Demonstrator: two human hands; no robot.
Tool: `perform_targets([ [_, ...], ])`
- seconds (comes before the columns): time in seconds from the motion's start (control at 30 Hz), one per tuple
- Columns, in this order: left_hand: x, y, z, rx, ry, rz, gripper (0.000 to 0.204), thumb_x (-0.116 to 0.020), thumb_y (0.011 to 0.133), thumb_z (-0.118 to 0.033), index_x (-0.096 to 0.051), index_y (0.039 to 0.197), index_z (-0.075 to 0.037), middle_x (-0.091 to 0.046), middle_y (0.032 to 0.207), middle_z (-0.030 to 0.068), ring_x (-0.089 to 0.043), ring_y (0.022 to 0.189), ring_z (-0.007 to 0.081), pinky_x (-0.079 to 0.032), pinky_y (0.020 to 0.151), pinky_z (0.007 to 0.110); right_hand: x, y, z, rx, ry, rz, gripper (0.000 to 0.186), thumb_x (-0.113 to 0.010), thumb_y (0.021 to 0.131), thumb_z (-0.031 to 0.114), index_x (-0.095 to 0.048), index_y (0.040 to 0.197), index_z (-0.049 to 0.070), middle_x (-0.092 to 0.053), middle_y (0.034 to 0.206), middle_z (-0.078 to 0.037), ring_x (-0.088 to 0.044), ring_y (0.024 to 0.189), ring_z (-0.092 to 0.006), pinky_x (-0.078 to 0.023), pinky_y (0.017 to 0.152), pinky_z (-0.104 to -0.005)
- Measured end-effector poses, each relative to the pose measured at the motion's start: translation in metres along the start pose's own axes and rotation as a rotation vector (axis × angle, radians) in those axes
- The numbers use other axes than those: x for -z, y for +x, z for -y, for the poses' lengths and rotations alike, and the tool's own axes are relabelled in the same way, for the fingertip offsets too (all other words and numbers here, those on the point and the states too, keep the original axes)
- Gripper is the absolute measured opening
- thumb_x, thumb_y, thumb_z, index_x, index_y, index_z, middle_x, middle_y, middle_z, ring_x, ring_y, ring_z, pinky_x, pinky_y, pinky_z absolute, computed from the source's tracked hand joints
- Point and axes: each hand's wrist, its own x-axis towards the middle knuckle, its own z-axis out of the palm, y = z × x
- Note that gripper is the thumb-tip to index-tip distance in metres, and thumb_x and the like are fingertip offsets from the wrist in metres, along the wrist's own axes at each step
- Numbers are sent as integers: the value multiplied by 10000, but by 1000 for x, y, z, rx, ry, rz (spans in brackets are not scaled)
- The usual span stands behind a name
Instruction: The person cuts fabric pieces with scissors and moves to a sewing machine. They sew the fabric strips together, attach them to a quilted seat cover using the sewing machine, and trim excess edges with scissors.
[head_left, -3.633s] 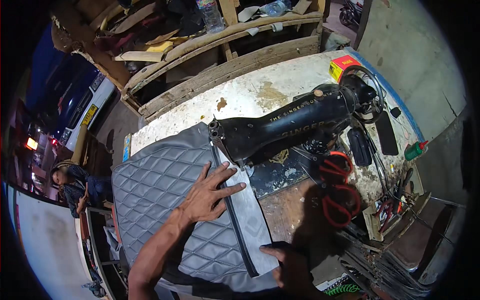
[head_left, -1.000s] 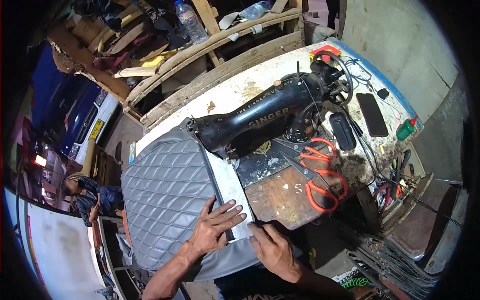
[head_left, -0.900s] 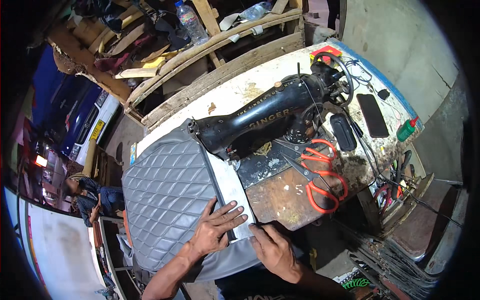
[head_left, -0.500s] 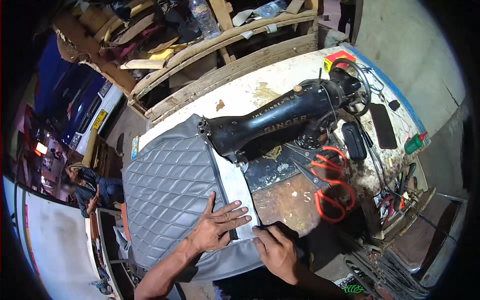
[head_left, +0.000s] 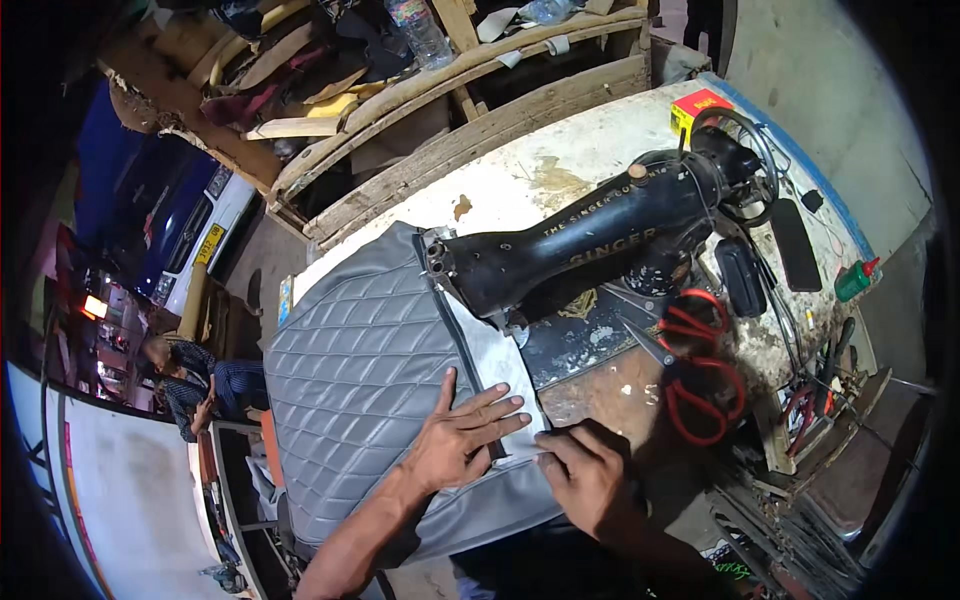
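Observation:
A grey quilted leatherette cover [head_left: 365, 355] lies on the sewing table, its white-backed edge strip [head_left: 508, 395] running beneath the head of a black sewing machine [head_left: 590, 235]. My left hand [head_left: 455, 440] lies flat across the cover and strip, fingers spread. At the strip's near right corner, my right hand [head_left: 585, 475] has its fingers bent and pressed together on the edge. Its fingertips partly hide that edge. Right of the machine bed lie red-handled scissors [head_left: 705, 400], partly in shadow, with a second red-handled pair [head_left: 695, 315] just beyond.
On the table's right are a black phone [head_left: 796, 245], a dark case [head_left: 740, 277], a green bottle [head_left: 855, 281] and a red-yellow box [head_left: 697, 108]. Wooden frames [head_left: 480, 150] with scraps stand behind. Tools fill a wooden box [head_left: 790, 440] at right. A person [head_left: 205, 385] sits at left.
The whole view has shifted, so the table and machine appear farther right. Both hands keep nearly the same places on the cover and strip.

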Motion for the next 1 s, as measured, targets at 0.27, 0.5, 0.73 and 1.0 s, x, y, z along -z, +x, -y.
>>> perform_targets([
  [0.27, 4, 13, 4, 22, 17, -1, 709, -577, 708, -7, -692, 1369, -238, -617, 1473, 15, -485, 1459, 230, -30, 1267, 663, 2, 15, -6, -14, 5, -48, 185, -754, 853, 44, -758, 1037, 26, -685, 905, -154, -695, 820, -323, -547, 720, -400],
  [0.5, 6, -2, 7, -1, -20, -53, 538, -651, 879, -152, -642, 1411, -235, -545, 1545, 36, -419, 1500, 242, -63, 1267, 675, -24, -3, -16, -11, -69, -59, 193, -695, 924, 109, -740, 1086, 15, -688, 910, -183, -682, 859, -360, -523, 816, -421],
  [0.73, 64, -157, 35, 870, 146, -501, 562, -631, 998, -287, -523, 1475, -8, -526, 1498, 255, -460, 1426, 424, -352, 1198, 495, -12, 10, -6, -47, -99, -101, 171, -738, 863, 98, -769, 1020, 39, -707, 955, -194, -695, 890, -383, -547, 802, -430],
  [1.0, 68, -390, 93, 1212, 63, -783, 496, -657, 1010, -429, -602, 889, 50, -563, 740, 49, -476, 737, 170, -420, 662, 365, -12, 16, 1, 17, -11, -186, 172, -746, 817, 47, -758, 988, 34, -695, 886, -152, -677, 826, -351, -546, 743, -432],
])
